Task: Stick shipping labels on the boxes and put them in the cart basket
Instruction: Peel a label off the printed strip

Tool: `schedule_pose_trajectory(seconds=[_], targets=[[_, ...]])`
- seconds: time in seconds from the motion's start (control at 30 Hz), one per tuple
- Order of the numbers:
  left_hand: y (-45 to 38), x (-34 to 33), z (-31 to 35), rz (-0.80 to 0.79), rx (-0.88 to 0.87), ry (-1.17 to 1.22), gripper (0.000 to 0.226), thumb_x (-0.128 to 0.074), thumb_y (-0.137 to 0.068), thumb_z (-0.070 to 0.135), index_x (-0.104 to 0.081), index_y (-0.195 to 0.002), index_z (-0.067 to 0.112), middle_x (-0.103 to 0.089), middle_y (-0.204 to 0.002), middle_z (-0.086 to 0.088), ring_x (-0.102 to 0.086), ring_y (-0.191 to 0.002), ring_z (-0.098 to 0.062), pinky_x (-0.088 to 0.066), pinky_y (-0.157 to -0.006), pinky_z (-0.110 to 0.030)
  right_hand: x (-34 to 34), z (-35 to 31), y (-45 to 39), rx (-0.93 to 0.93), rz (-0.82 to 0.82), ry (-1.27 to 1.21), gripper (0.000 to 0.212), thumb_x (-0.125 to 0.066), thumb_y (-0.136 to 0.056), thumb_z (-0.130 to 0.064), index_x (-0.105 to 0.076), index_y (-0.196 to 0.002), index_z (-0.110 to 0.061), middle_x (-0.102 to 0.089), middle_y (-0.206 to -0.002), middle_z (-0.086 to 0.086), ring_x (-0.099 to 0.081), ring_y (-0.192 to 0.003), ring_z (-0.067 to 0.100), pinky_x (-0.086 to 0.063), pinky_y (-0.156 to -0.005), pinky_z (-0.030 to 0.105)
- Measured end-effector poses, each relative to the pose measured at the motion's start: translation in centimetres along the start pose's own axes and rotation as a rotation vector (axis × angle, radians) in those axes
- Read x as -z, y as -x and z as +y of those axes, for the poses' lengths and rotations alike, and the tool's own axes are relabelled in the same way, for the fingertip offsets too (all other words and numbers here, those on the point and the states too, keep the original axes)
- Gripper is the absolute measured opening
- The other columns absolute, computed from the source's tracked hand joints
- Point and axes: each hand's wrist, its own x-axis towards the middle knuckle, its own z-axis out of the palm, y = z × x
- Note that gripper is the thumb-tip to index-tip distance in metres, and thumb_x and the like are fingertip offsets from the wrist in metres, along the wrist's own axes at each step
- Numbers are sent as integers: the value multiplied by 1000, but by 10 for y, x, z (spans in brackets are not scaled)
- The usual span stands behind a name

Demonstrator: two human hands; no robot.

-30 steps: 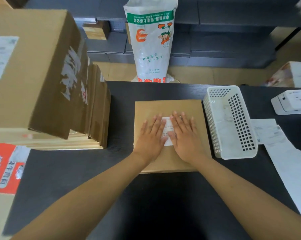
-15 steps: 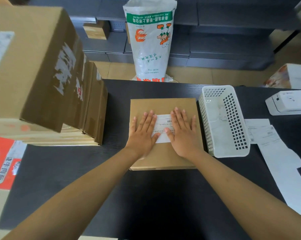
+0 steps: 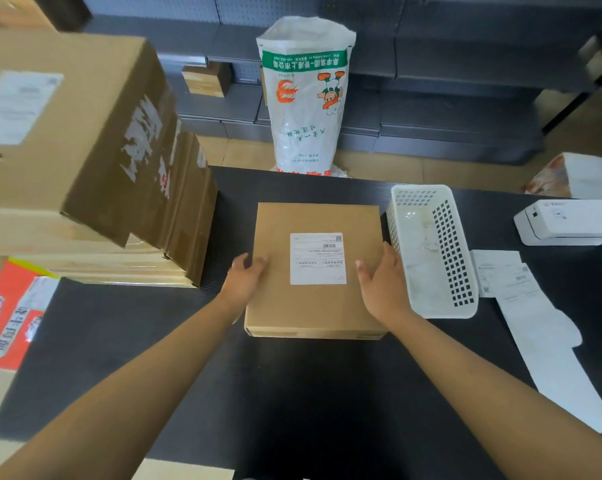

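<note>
A flat brown cardboard box (image 3: 313,306) lies in the middle of the black table (image 3: 292,393). A white shipping label (image 3: 317,258) is stuck flat on its top. My left hand (image 3: 245,277) holds the box's left edge, thumb on top. My right hand (image 3: 382,284) holds the right edge the same way. The fingers of both hands are hidden below the sides of the box.
A white perforated plastic basket (image 3: 452,244) stands just right of the box. Loose label sheets (image 3: 535,317) and a white label printer (image 3: 569,221) lie further right. Stacked cardboard boxes (image 3: 84,140) fill the left. A printed white sack (image 3: 306,98) stands behind the table.
Both hands slid off the label, where they were pressing it flat, out to the box's left and right edges. The label is now fully uncovered.
</note>
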Motion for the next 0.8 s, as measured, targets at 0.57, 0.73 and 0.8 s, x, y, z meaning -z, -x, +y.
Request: schedule_pose_trajectory(seconds=[0.57, 0.73, 0.8], targets=[[26, 8, 32, 118, -18, 107, 63, -55, -90, 48, -41, -141, 14, -56, -131, -6, -55, -115, -27, -44, -102, -48, 33, -24, -7, -240, -154, -435, 74, -53, -89, -55, -31, -146, -13, -48, -141, 6, -49, -125, 27, -40, -99, 39], [48, 21, 84, 99, -120, 173, 39, -56, -92, 41, -59, -118, 13, -66, -113, -7, -62, -101, -27, -48, -95, -45, 75, -53, -9, -189, -109, -522, 69, -55, -86, -58, -45, -138, -12, -56, -132, 5, -55, -117, 27, -44, -96, 39], [56, 23, 104, 63, -168, 181, 39, -57, -92, 39, -60, -119, 11, -67, -110, -7, -63, -100, -28, -48, -96, -47, 93, -62, -5, -169, -74, -560, 61, -55, -87, -57, -53, -130, -14, -61, -123, 3, -58, -108, 25, -44, -86, 36]])
